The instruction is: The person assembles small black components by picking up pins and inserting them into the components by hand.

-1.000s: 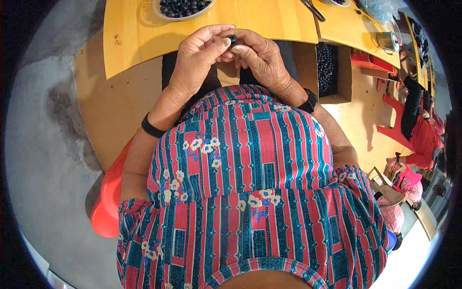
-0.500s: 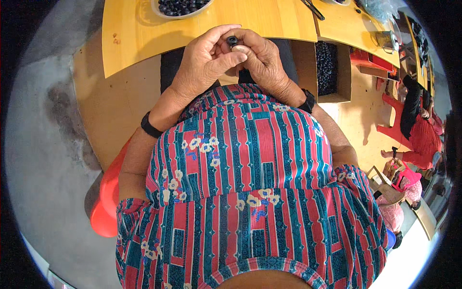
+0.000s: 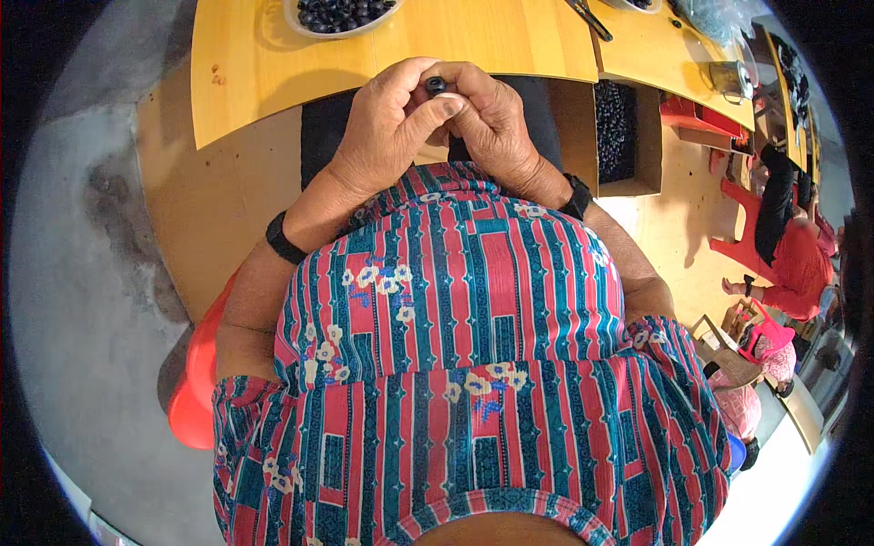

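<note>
A small round black part point(image 3: 436, 85) with a hole in its end stands up between my two hands, just off the table's near edge. My left hand point(image 3: 382, 127) is curled round it from the left, its thumb laid across toward the right thumb. From the right, my right hand point(image 3: 496, 127) closes on the same part with bent fingers and thumb. The undersides of the fingers are hidden, so which one bears the part more is unclear. On the yellow table point(image 3: 492, 41), beyond my hands, is a white bowl point(image 3: 352, 34) of similar black parts.
An open cardboard box point(image 3: 648, 146) of small black pieces stands below the table at right. A black tool point(image 3: 592, 20), perhaps tweezers, and a clear cup point(image 3: 728, 80) lie farther right. A red stool point(image 3: 202, 391) is at my left; people point(image 3: 797, 264) sit far right.
Both hands have come slightly nearer to me with the black part, which now shows its holed end tilted a little differently. The fingers stay closed together.
</note>
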Available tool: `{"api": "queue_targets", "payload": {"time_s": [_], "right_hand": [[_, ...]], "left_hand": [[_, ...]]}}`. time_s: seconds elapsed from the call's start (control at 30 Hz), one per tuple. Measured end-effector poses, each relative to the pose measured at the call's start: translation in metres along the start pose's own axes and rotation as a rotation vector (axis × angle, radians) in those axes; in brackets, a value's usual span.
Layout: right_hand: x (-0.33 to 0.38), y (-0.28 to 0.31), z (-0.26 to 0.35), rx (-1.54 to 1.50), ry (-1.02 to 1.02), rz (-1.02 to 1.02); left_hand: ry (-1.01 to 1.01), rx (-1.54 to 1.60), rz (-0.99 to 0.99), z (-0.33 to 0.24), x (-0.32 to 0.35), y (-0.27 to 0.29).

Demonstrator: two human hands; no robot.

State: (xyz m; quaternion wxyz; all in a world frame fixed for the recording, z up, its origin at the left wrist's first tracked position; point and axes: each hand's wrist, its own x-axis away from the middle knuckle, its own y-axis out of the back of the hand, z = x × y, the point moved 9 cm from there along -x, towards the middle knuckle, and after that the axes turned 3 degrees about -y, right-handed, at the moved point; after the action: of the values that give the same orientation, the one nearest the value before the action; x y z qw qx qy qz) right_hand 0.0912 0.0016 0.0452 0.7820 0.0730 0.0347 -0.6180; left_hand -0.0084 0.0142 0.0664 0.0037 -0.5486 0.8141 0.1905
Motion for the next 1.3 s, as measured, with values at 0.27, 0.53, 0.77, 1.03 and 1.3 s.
{"api": "queue_targets", "payload": {"time_s": [0.27, 0.53, 0.77, 1.03, 1.3], "right_hand": [[-0.007, -0.002, 0.009, -0.041, -0.020, 0.008], [-0.012, 0.020, -0.015, -0.317, -0.267, -0.050], [-0.031, 0.083, -0.028, -0.446, -0.250, -0.348], [-0.079, 0.215, -0.033, -0.321, -0.142, -0.727], [-0.086, 0.249, -0.024, -0.359, -0.046, -1.030]], "left_hand": [[0.022, 0.000, -0.068, 0.005, -0.001, 0.005], [0.175, 0.253, -0.005, 0.014, -0.004, 0.004], [0.193, 0.071, 0.092, 0.050, 0.014, 0.025], [0.290, 0.215, -0.047, 0.079, 0.025, 0.047], [0.304, 0.201, -0.038, 0.085, 0.030, 0.042]]}}
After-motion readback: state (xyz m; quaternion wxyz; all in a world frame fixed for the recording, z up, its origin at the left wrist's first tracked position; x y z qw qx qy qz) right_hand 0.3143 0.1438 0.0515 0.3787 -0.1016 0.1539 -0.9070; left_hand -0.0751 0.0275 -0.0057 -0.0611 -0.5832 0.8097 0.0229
